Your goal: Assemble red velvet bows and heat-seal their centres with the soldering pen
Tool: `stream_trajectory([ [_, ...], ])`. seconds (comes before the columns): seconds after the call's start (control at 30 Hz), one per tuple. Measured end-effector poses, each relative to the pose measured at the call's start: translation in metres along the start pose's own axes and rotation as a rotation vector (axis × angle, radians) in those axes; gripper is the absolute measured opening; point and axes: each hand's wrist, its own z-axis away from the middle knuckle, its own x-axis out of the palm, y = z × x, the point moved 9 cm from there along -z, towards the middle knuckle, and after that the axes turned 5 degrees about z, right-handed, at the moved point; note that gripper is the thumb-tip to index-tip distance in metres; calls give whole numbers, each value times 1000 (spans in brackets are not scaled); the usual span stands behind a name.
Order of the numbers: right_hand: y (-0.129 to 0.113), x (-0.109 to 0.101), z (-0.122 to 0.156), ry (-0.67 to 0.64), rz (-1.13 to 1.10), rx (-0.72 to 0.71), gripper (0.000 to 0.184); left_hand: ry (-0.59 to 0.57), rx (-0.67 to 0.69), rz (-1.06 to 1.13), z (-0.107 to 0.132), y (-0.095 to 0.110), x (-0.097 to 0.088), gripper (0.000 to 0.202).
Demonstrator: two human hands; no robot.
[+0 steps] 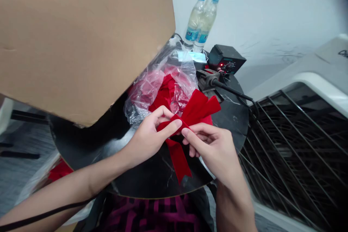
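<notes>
Both of my hands pinch one red ribbon bow above the front half of a round black table. My left hand grips the folded middle between thumb and fingers. From the right, my right hand closes thumb and fingertips on the same folded part. Loops fan out to the upper right, and a tail with a notched end hangs down toward the table's near edge. Just behind my hands lies an open clear plastic bag with more red ribbon pieces in it.
A large cardboard box covers the left side of the table. Behind are two bottles, a blue face mask, a black control box with a red light and a soldering-type cabled device. A grilled fan unit stands right.
</notes>
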Motion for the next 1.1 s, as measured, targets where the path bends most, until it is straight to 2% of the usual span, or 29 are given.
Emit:
stream_trajectory([
  [0.1, -4, 1, 3, 76, 7, -47, 18, 37, 54, 19, 0, 3, -1, 22],
  [0.27, -6, 5, 13, 261, -65, -127, 14, 192, 219, -104, 3, 14, -15, 18],
  [0.47, -3, 3, 18, 379, -72, -152, 7, 211, 263, -129, 7, 18, -15, 15],
  [0.77, -2, 6, 13, 373, -196, -179, 13, 243, 374, -195, 13, 31, -14, 11],
  [1.1, 6, 5, 10, 384, -229, -147, 22, 264, 312, -158, 10, 25, -18, 16],
])
